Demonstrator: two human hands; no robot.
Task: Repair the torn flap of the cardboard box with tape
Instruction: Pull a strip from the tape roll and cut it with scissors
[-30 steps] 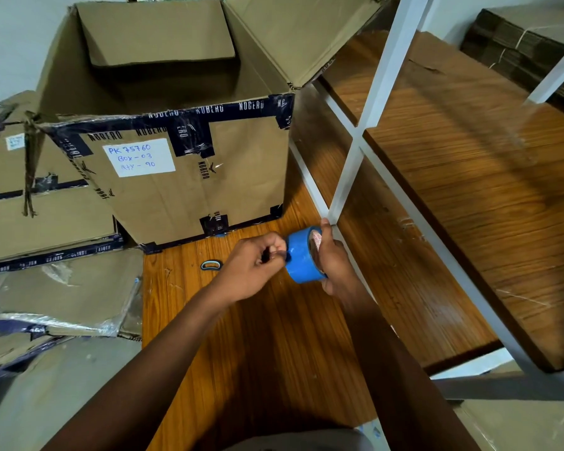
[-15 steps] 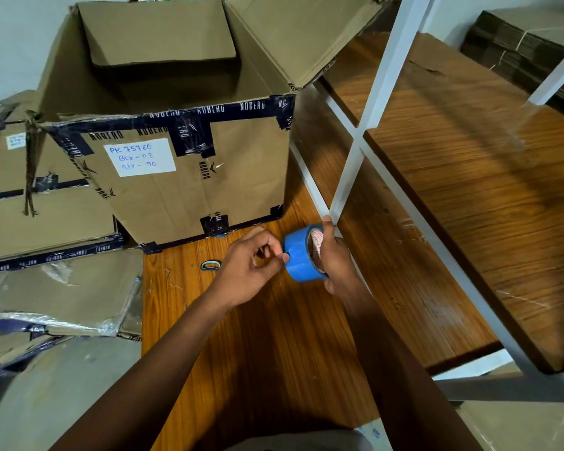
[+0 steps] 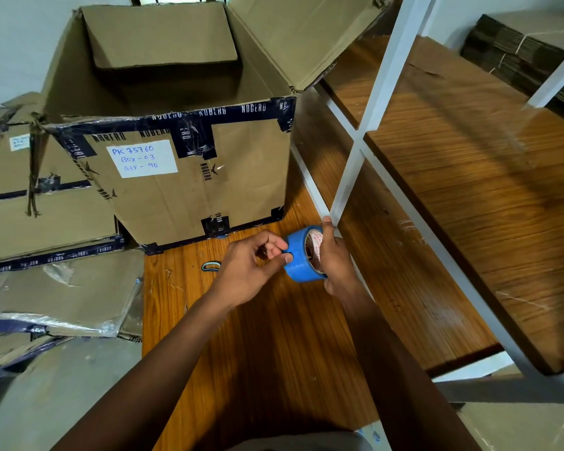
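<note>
A large open cardboard box (image 3: 189,177) with dark printed tape and a white handwritten label stands on the wooden table (image 3: 267,336), its flaps raised. In front of it I hold a roll of blue tape (image 3: 298,255) above the table. My right hand (image 3: 334,258) grips the roll from the right side, fingers across its core. My left hand (image 3: 251,265) is at the roll's left rim, thumb and fingertips pinching at the tape surface. No free strip of tape shows.
A small dark ring (image 3: 211,265) lies on the table left of my hands. Flattened and stacked cartons (image 3: 46,222) fill the left side. A white metal rack frame (image 3: 365,125) with wooden shelves (image 3: 469,190) rises on the right, close to my right hand.
My left fingers have shifted on the roll's rim, from a closed fist to a thumb-and-fingertip pinch. The roll and right hand have barely moved.
</note>
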